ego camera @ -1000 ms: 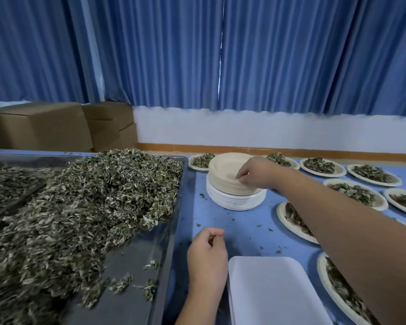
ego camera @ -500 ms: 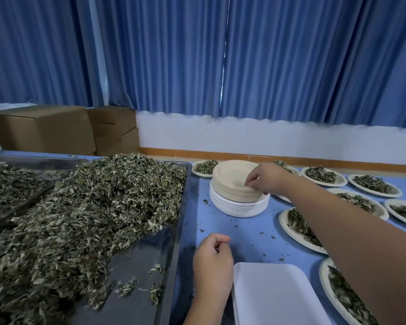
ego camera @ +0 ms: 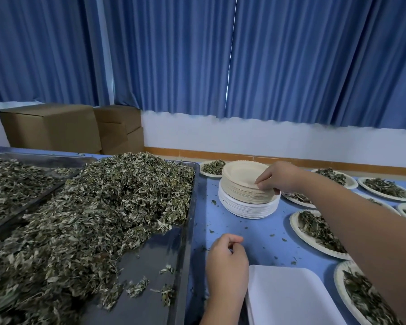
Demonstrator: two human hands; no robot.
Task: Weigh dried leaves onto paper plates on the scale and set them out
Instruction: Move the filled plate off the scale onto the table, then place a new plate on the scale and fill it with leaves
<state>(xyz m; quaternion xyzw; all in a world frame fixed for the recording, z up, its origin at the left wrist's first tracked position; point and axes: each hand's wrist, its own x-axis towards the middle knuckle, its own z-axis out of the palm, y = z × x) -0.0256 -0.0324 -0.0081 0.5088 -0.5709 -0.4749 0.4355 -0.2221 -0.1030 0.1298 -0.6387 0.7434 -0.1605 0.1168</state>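
A big heap of dried leaves (ego camera: 99, 207) fills a metal tray (ego camera: 150, 261) on the left. A stack of paper plates (ego camera: 243, 184), beige ones on top of white ones, stands on the blue table. My right hand (ego camera: 277, 178) reaches over it and pinches the right rim of the top plate. My left hand (ego camera: 227, 261) rests near the table's front with fingers loosely curled and holds nothing, beside the white scale platform (ego camera: 291, 296), which carries nothing.
Several paper plates with leaves (ego camera: 314, 231) lie spread over the right side of the blue table (ego camera: 256, 235). A second tray of leaves (ego camera: 14, 184) sits at far left. Cardboard boxes (ego camera: 52, 127) stand behind, below blue curtains.
My right hand has shifted slightly along the top plate's right rim and its fingers now pinch the edge. The left hand stays beside the scale.
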